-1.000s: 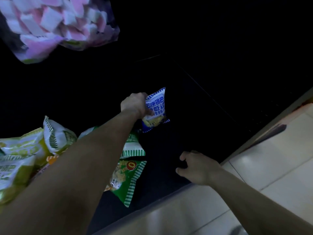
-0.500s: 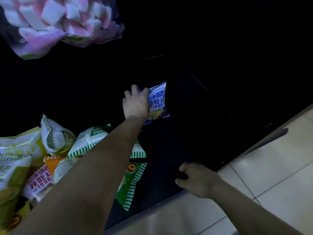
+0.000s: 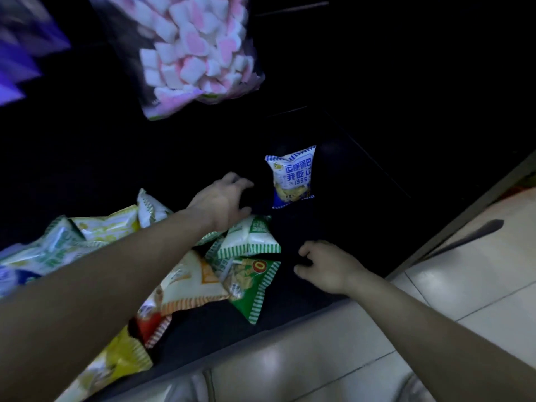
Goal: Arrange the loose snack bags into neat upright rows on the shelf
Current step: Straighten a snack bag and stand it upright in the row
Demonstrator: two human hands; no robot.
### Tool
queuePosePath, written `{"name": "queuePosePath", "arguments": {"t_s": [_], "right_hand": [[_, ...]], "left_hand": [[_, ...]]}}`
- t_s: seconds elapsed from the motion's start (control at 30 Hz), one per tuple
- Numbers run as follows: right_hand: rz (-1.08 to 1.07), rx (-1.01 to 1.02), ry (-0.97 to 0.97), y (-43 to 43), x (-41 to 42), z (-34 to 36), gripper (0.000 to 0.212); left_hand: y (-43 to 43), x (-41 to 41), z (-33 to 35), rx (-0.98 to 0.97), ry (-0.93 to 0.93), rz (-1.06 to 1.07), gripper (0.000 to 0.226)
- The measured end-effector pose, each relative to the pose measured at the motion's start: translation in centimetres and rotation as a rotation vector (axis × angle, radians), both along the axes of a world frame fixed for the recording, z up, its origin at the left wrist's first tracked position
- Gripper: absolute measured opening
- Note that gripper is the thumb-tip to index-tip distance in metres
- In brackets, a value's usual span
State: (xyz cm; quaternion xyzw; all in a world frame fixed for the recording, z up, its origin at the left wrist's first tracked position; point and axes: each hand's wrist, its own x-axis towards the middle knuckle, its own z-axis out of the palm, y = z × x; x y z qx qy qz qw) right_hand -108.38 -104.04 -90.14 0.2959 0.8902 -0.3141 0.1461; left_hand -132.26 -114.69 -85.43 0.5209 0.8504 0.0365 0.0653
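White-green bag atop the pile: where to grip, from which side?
Likely pinch the white-green bag by its flat striped seam on the near edge, coming from the open right side; the body is puffed and the pile crowds its left.

Blue snack bag (image 3: pixel 293 177) upright on dark shelf (image 3: pixel 351 204), left hand (image 3: pixel 223 198) loose beside it

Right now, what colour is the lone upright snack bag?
The bag is blue and white; head view.
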Motion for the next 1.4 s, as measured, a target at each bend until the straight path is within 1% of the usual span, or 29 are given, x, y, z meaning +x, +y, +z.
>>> {"name": "queuePosePath", "arguments": {"t_s": [0.07,0.17,0.23,0.3,0.37,0.47,0.57,0.63,0.73,0.8,0.87,0.93,1.0,1.07,1.13,1.2,1.27,1.3,1.33,1.4], "right_hand": [[0.009,0.019,0.047,-0.9,-0.7,0.8,0.057],[0.034,0.089,0.09,-2.9,-1.5,0.9,0.052],[0.073,0.121,0.071,-5.6,-5.2,-2.0,0.048],[0.066,0.171,0.109,-5.4,-5.2,-2.0,0.048],[0.073,0.224,0.122,-4.9,-7.0,-3.8,0.051],[0.1,0.254,0.151,-4.2,-7.0,-3.7,0.048],[0.124,0.272,0.176,-4.2,-7.1,-3.7,0.045],[0.107,0.294,0.224,-4.3,-7.2,-3.3,0.039],[0.099,0.395,0.336,-4.1,-8.2,-2.5,0.022],[0.043,0.433,0.45,-3.5,-8.6,-1.2,0.018],[-0.064,0.443,0.573,-2.6,-8.6,0.4,0.015],[-0.152,0.472,0.63,-1.5,-8.0,1.5,0.014],[-0.189,0.532,0.6,-0.5,-7.0,1.7,0.014],[-0.192,0.553,0.481,0.1,-5.8,1.1,0.01],[-0.171,0.524,0.385,0.5,-4.7,0.1,0.011],[-0.173,0.413,0.349,1.0,-3.9,-0.8,0.015],[-0.207,0.201,0.322,1.2,-3.5,-1.0,0.034],[-0.205,0.13,0.312,1.2,-3.4,-1.0,0.045],[-0.188,0.114,0.312,1.0,-3.3,-1.1,0.053],[-0.162,0.16,0.338,0.9,-3.2,-1.1,0.057]], "left_hand": [[-4.4,0.3,0.2,-0.051,-0.01,-0.008,0.065],[-9.8,0.9,-0.8,-0.145,-0.01,0.042,0.066],[-13.4,-1.1,-3.8,-0.23,-0.072,0.073,0.069],[-13.3,-0.2,-4.7,-0.215,-0.076,0.042,0.07],[-12.6,-0.5,-5.7,-0.177,-0.122,0.016,0.07],[-11.3,0.5,-5.3,-0.124,-0.143,-0.013,0.068],[-10.6,0.3,-4.6,-0.085,-0.112,0.011,0.065],[-10.4,0.0,-4.1,-0.059,-0.076,0.039,0.063],[-10.7,-0.8,-4.1,-0.01,-0.076,0.067,0.061],[-11.1,-1.1,-4.1,0.031,-0.08,0.09,0.058],[-11.4,-1.4,-3.8,0.057,-0.078,0.116,0.056],[-11.4,-1.6,-3.6,0.069,-0.076,0.118,0.056],[-11.2,-1.5,-3.4,0.073,-0.078,0.109,0.057],[-10.5,-1.0,-3.2,0.07,-0.08,0.096,0.057],[-9.6,-0.4,-3.2,0.059,-0.095,0.092,0.055],[-8.7,0.3,-3.3,0.048,-0.094,0.081,0.055],[-7.8,1.0,-3.5,0.039,-0.08,0.065,0.055],[-7.5,1.4,-3.6,0.043,-0.085,0.055,0.056],[-7.1,1.7,-3.7,0.051,-0.095,0.047,0.057],[-6.3,2.2,-3.7,0.069,-0.122,0.039,0.062]]}}
